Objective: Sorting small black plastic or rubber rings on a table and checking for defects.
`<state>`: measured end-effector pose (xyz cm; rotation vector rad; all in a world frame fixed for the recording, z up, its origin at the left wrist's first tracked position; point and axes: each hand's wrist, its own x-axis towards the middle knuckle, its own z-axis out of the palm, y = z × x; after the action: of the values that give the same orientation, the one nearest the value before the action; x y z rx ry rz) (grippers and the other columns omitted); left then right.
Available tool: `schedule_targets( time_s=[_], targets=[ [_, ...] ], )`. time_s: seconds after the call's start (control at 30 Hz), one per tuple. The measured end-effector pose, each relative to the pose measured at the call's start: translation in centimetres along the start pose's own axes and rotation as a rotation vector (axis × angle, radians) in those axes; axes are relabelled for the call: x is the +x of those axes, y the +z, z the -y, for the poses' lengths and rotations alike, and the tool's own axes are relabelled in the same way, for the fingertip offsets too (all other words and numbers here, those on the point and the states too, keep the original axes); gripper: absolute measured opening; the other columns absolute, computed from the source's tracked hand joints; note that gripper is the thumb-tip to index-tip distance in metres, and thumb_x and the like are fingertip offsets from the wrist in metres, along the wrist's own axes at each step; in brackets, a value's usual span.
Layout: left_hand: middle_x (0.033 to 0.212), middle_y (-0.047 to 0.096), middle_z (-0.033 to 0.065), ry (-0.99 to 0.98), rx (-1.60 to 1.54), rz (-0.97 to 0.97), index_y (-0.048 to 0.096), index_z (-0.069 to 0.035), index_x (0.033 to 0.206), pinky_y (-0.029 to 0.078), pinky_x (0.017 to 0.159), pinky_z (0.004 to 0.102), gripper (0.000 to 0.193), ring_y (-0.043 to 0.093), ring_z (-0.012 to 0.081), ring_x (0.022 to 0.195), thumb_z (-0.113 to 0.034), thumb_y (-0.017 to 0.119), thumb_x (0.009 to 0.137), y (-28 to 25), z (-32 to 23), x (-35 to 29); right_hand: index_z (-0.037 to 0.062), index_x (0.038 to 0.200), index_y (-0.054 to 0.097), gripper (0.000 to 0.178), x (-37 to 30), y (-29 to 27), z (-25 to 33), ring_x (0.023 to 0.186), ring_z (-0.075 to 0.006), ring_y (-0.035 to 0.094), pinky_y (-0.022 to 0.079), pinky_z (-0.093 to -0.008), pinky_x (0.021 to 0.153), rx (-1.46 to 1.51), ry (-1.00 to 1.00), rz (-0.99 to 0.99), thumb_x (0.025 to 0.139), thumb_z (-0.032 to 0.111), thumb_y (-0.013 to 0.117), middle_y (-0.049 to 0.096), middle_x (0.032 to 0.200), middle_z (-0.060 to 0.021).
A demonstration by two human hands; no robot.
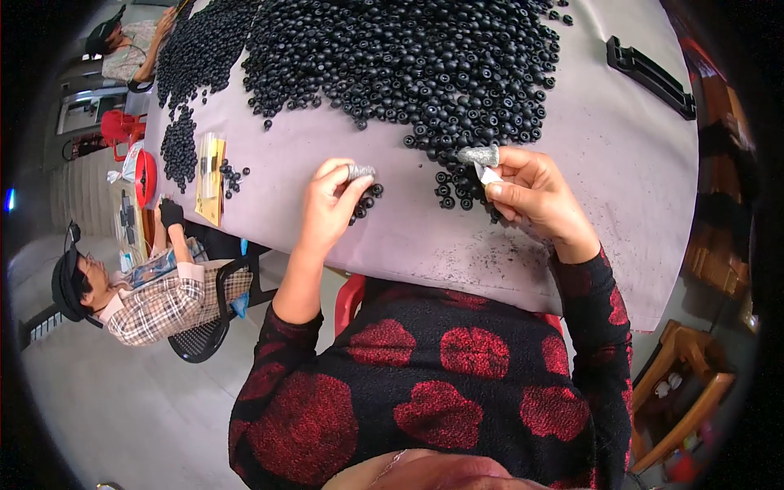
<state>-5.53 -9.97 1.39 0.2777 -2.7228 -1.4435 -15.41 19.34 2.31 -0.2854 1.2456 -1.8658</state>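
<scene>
Head camera view showed the person's left hand (331, 204) and right hand (539, 196) just above a pale tabletop (629, 163), with small, round black pieces (392, 73) heaped beyond them. A loose cluster of the pieces lay just beside and below the right fingertips, and a few more lay by the left ones, partly hidden.

The right thumb and fingers were clamped on a small pale tool (490, 175), its narrow, shiny part pointing toward the cluster. The left thumb and forefinger lay close to each other, but it could not be told whether they met or had a piece between them. A grey fingertip cover (478, 155) sat on the right forefinger, and a similar one on the left.

The pieces looked light, stiff and hard to break, probably moulded plastic or rubber; their rounded, slightly glossy sides would likely roll or slip under a careless pinch. The outer rim seemed the best hold, thumb opposite covered forefinger, leaving the holed face free. The tool's thin end looked sharp, so its pale, thicker part was the safer grip.
</scene>
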Motion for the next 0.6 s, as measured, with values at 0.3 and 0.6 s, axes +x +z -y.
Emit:
schedule_targets(
  time_s=[0.3, 0.6],
  targets=[
    [0.079, 0.067, 0.0061, 0.012, 0.107, -0.297, 0.064, -0.001, 0.097, 0.05, 0.065, 0.0268, 0.017, 0.061, 0.0119, 0.067, -0.009, 0.07, 0.083, 0.6, 2.0, 6.8, 0.0015, 0.12, 0.06, 0.032, 0.1, -0.1, -0.1, 0.052, -0.0005, 0.044, 0.035, -0.0166, 0.046, 0.002, -0.008, -0.017, 0.089, 0.003, 0.059, 0.055, 0.072, 0.0057],
    [0.084, 0.067, 0.0043, 0.024, 0.131, -0.207, 0.064, -0.001, 0.098, 0.05, 0.064, 0.0243, 0.018, 0.059, 0.0088, 0.068, -0.004, 0.071, 0.081, 2.0, 1.1, 5.1, 0.0014, 0.121, 0.06, 0.031, -0.1, -0.4, -0.1, 0.055, -0.0002, 0.045, 0.035, -0.0161, 0.048, -0.074, -0.004, -0.013, 0.09, 0.007, 0.06, 0.056, 0.073, 0.006]
  ],
)
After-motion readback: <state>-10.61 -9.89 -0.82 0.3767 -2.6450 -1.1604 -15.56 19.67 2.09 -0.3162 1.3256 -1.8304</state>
